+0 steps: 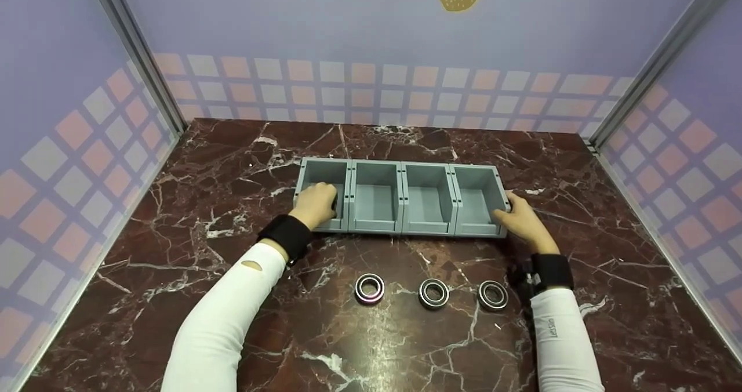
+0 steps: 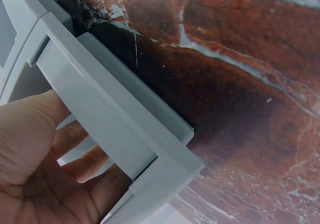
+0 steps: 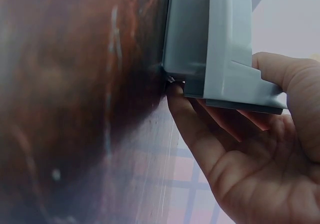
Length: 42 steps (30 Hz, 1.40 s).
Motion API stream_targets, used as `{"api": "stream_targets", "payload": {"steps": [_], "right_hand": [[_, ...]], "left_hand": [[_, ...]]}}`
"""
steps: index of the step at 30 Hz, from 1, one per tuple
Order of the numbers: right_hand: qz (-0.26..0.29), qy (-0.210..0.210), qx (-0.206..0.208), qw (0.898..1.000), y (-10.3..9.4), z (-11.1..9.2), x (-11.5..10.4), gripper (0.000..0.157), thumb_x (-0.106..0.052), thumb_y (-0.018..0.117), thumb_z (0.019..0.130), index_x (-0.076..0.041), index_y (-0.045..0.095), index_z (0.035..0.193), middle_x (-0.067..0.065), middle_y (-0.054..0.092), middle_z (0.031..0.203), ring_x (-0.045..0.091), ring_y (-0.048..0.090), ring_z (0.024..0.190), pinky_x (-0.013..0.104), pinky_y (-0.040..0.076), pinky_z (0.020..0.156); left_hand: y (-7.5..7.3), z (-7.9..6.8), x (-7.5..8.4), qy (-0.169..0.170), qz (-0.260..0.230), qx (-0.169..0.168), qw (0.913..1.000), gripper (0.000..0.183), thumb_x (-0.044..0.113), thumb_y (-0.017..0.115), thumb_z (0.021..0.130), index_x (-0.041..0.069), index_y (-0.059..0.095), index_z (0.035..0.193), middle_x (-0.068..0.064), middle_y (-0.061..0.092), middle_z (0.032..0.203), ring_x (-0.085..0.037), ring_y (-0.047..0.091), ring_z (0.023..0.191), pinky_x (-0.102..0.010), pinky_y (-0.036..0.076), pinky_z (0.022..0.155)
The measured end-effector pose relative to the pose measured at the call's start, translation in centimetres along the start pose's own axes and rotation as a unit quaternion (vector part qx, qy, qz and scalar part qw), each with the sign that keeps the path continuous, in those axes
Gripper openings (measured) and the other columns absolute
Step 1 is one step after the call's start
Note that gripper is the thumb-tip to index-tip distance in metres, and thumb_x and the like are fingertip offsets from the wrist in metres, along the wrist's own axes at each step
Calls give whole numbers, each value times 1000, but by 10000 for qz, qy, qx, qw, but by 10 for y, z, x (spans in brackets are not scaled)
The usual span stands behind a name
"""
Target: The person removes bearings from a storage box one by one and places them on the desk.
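Note:
A row of joined grey bins (image 1: 375,227) stands on the marbled table. My left hand (image 1: 316,203) reaches into the leftmost bin, fingers curled. Beside its thumb shows the narrow dark edge of a bearing (image 1: 334,199), mostly hidden by the hand. In the left wrist view, the fingers (image 2: 82,164) bend behind the bin's front lip (image 2: 100,109). My right hand (image 1: 520,221) grips the right end of the row. Its thumb lies over the side wall and its fingers are underneath, around the grey corner (image 3: 230,79) in the right wrist view.
In front of the bins, three ring bearings lie flat in a loose row: a left one (image 1: 362,299), a middle one (image 1: 426,303) and a right one (image 1: 486,305). Panels with pink and white squares (image 1: 362,73) close off the back and sides of the table (image 1: 243,322).

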State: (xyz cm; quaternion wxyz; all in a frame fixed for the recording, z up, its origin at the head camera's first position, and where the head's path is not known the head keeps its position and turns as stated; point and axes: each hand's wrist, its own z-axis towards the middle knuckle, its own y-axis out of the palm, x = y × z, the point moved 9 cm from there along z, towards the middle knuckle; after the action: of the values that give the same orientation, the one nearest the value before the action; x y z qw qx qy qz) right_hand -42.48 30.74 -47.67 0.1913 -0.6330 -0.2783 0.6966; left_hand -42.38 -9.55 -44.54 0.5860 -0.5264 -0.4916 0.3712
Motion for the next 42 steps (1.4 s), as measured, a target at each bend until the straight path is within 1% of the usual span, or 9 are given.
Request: {"api": "stream_targets", "payload": {"steps": [3, 8, 14, 20, 27, 32, 39, 42], "right_hand": [[19, 5, -8, 10000, 0, 0, 1, 47, 3, 52, 92, 20, 49, 136, 39, 61, 124, 8, 57, 91, 11, 46, 74], [80, 41, -11, 10000, 0, -2, 2, 49, 2, 53, 93, 17, 49, 139, 36, 62, 126, 8, 56, 91, 11, 45, 76], [114, -28, -2, 9999, -1, -3, 0, 47, 3, 54, 92, 16, 50, 137, 35, 63, 125, 8, 56, 90, 11, 46, 76], [117, -52, -43, 9999, 0, -2, 0, 49, 2, 54, 92, 16, 49, 139, 36, 62, 126, 7, 56, 91, 11, 46, 77], [-29, 26, -97, 9999, 0, -3, -1, 51, 0, 53, 93, 15, 48, 142, 36, 62, 128, 12, 58, 95, 13, 46, 76], [-91, 51, -47, 9999, -1, -3, 0, 50, -1, 53, 92, 13, 50, 141, 34, 63, 127, 10, 58, 94, 13, 46, 78], [-86, 9, -6, 10000, -1, -2, 1, 49, -2, 54, 92, 13, 51, 138, 34, 64, 124, 9, 58, 92, 14, 47, 78], [-85, 17, -12, 10000, -2, -2, 0, 51, -3, 54, 92, 13, 50, 140, 34, 63, 125, 7, 58, 91, 14, 47, 78]], "left_hand": [[1, 1, 0, 34, 23, -28, 10000, 15, 7, 76, 83, -1, 71, 94, -24, 73, 112, -42, 72, 104, -54, 60, 89], [1, 1, 2, 102, 51, -43, 9999, 13, 7, 77, 84, -1, 72, 93, -23, 75, 110, -42, 72, 103, -54, 61, 89], [-1, -2, 3, 125, 44, -77, 9999, 14, 8, 78, 85, -1, 72, 94, -23, 75, 111, -42, 72, 104, -54, 60, 91], [-5, -4, 3, 165, 48, -16, 9999, 10, 5, 74, 86, -1, 72, 93, -24, 74, 109, -43, 72, 102, -54, 60, 89], [-9, -6, 6, 221, 135, -120, 9996, 8, 4, 69, 90, -2, 69, 96, -25, 71, 112, -44, 70, 103, -54, 59, 88], [-14, -8, 7, 265, 173, -42, 9995, 8, 4, 68, 89, -2, 68, 94, -25, 71, 110, -43, 70, 102, -54, 59, 88], [-20, -10, 8, 331, 146, 29, 9993, 16, 5, 70, 87, -3, 72, 100, -25, 72, 111, -43, 70, 103, -54, 59, 90], [-21, -11, 8, 344, 195, 14, 9992, 21, 8, 73, 88, -3, 72, 105, -25, 72, 113, -43, 70, 105, -53, 59, 92]]}}
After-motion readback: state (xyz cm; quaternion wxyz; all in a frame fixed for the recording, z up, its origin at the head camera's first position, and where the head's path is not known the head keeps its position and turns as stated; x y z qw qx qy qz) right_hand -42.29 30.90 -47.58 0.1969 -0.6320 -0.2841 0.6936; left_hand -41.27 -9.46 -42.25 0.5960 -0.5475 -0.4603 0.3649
